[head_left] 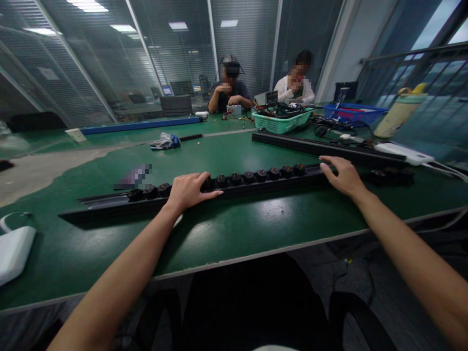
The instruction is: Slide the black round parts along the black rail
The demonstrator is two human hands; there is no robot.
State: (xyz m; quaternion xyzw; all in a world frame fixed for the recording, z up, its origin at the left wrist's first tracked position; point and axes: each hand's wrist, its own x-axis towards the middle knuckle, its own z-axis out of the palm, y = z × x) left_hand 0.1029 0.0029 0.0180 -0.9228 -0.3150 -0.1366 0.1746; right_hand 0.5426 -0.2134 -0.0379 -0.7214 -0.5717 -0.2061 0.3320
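A long black channel lies across the green table in front of me, slightly slanted, its right end farther away. Along its inside sits a row of several round black socket-like pieces. My left hand spans the channel left of its middle, fingers over the far side and thumb along the near side; it covers part of the row. At the right end, my right hand has its thumb and forefinger spread beside the channel's tip. Whether it touches the channel I cannot tell.
Behind lie another black rail, a green basket of cables, a blue basket and a crumpled cloth. A bottle and white power strip stand right; a white device lies left. Two people sit across the table.
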